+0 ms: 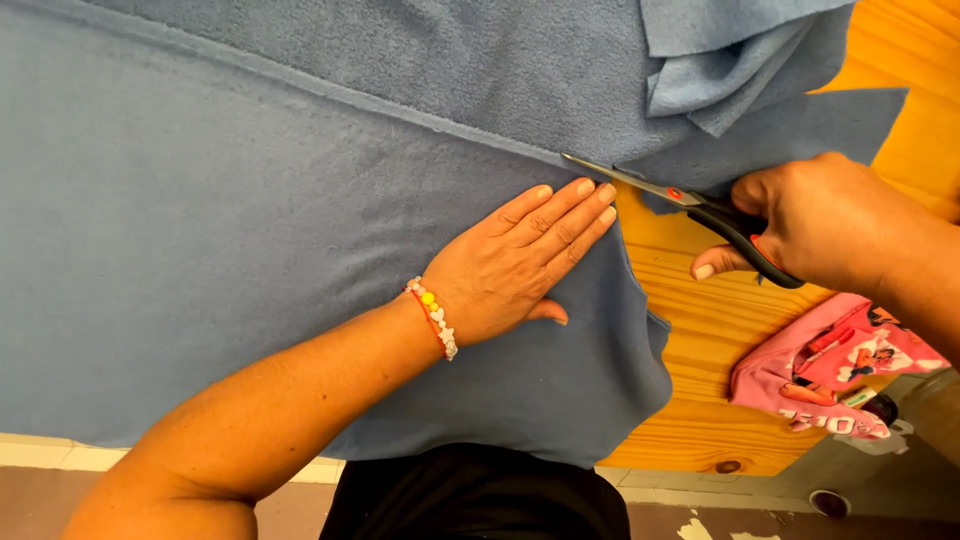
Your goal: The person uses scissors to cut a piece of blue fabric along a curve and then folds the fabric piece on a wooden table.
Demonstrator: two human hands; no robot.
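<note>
1. Blue fleece fabric [250,220] covers most of the wooden table [700,320]. Its right part is already cut away, and a long stretch to the left is still uncut.
2. Your left hand [515,265] lies open and flat on the fleece, just beside the cut.
3. Your right hand [830,220] is closed around black-handled scissors [690,205], with the blade tips at the fabric edge.
4. A pink pouch [830,370] lies near the table edge.

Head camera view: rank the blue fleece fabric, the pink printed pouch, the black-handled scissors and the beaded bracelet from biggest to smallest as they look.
1. Blue fleece fabric, filling most of the view.
2. Pink printed pouch on the wooden table.
3. Black-handled scissors, partly hidden in the right hand, so the gap with the pouch is unsure.
4. Beaded bracelet on the left wrist.
</note>
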